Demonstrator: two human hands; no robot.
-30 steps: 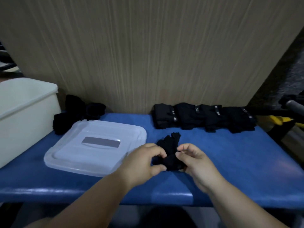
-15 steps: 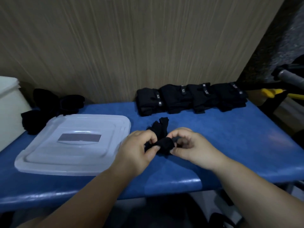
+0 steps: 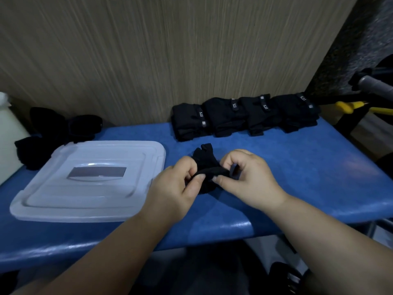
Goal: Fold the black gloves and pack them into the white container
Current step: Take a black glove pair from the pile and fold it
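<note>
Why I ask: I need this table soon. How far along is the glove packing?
Done: a row of folded gloves at the back. In hand: left hand and right hand pinch one glove, mid-fold. Left: the unfolded pile beside the lid, then packing into the white container.

This was probably a packing workshop: blue padded bench [image 3: 297, 167] against a wood-grain panel [image 3: 170, 50], tagged glove bundles [image 3: 244, 116] at one o'clock, yellow-handled gear [image 3: 345, 106] at three.

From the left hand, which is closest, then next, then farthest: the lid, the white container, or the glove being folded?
1. Glove being folded: pinched in the left hand.
2. Lid: just to its left.
3. White container: far left edge.
</note>
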